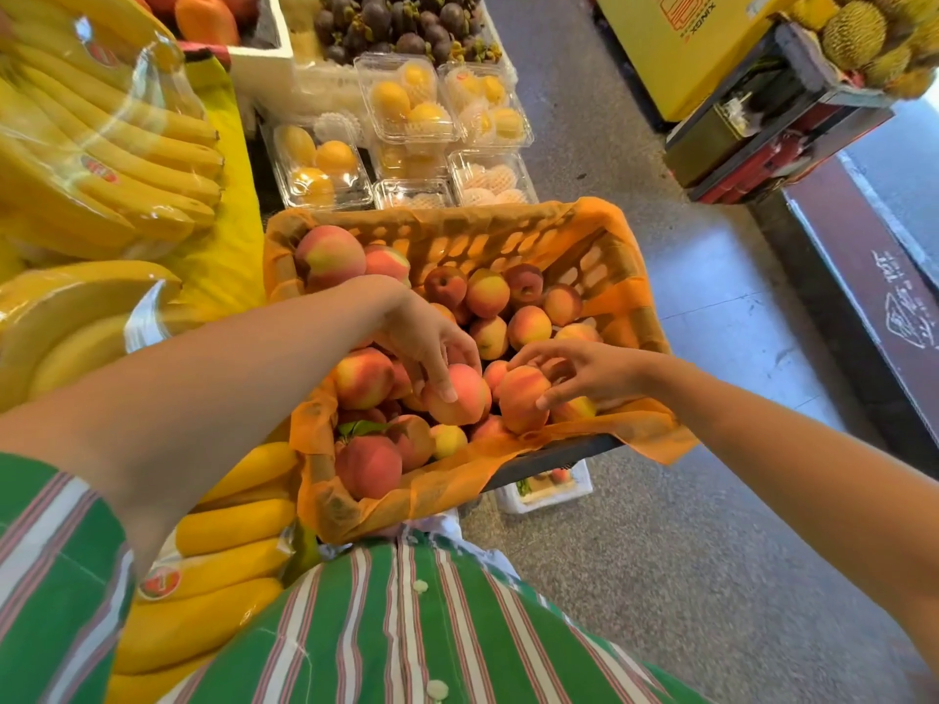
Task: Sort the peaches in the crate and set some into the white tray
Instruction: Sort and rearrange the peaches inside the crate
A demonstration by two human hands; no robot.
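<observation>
Rightward the crate (442,231) borders bare floor (711,348), the only open side. Bananas (127,144) crowd its left edge and clear boxes (406,99) of yellow fruit stand just beyond its far wall. An orange liner (635,297) drapes over the rim all round. The near rim is close against the person's striped shirt (406,627). A white tray (549,492) shows partly beneath the near right corner, on the floor.

Peaches (488,292) fill the crate, red-blushed over yellow, one near the front with a green leaf. The left hand (432,343) grasps a pink peach (460,398) from above, fingers curled round it. The right hand (589,370) pinches an orange peach (521,403) just beside it, both at the near middle of the heap.
</observation>
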